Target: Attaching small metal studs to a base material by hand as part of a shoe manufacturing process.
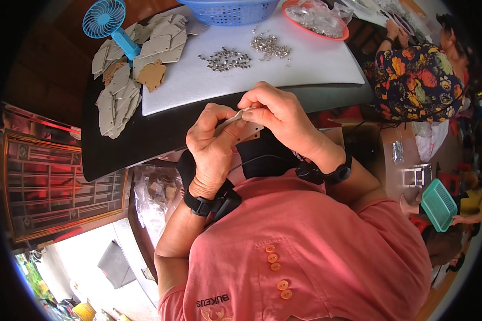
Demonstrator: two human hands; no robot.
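Just past the near edge of the table, my left hand point(209, 134) is closed on a small beige card point(250, 134) with dark little holes along its lower part. My right hand point(281, 112) pinches at the card's upper edge, thumb and forefinger pressed together. Whatever sits between those fingertips is hidden. Beyond my hands, two loose heaps of tiny shiny metal pieces lie on a white foam sheet: a darker heap point(227, 60) and a paler heap point(270, 47). Stacks of similar beige cards point(118, 107) are piled at the left.
A blue handheld fan point(104, 18) stands among the cards. At the back are a blue plastic basket point(227, 12) and a red tray point(318, 24) with bagged small parts. The black table point(112, 155) ends before my chest. A person in a flowered top point(418, 80) works at the right.
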